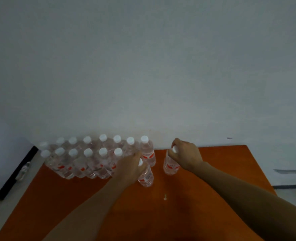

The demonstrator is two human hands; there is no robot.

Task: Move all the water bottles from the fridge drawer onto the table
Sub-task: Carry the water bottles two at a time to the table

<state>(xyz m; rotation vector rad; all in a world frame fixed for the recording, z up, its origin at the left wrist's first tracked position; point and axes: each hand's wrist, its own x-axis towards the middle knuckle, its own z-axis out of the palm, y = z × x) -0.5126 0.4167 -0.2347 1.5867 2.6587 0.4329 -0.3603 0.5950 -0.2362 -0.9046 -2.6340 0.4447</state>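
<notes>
Orange-brown table [213, 180] is carrying all visible bottles; its far edge is meeting a pale wall [143, 66].

Bottle group [84, 160]: clear water bottles with white caps and red labels are standing upright in two rows along the far edge, running from the far-left corner toward the middle. Bottles in the rows are touching or nearly touching one another (the far-left ones are blurred, so an exact count is not possible). The last bottle of the back row [148, 150] is standing at the right end of the group.

Left hand [129, 168]: it is reaching in from the near edge and is wrapping from above around the neck of a bottle [146, 176] that is standing upright just in front of the right end of the rows. The fingers are closing around it; its white cap is showing just past the hand.

Right hand [187, 153]: it is gripping the top of a separate upright bottle [170, 165], fingers curling over the cap. This bottle is standing near the far edge, just right of the group and apart from it, with bare surface between.

A small pale speck [165, 197] is lying on the surface toward the middle, nearer than both held bottles.

Off the left edge, a dark-edged white object [8, 162] is standing on the floor (identity unclear).
</notes>
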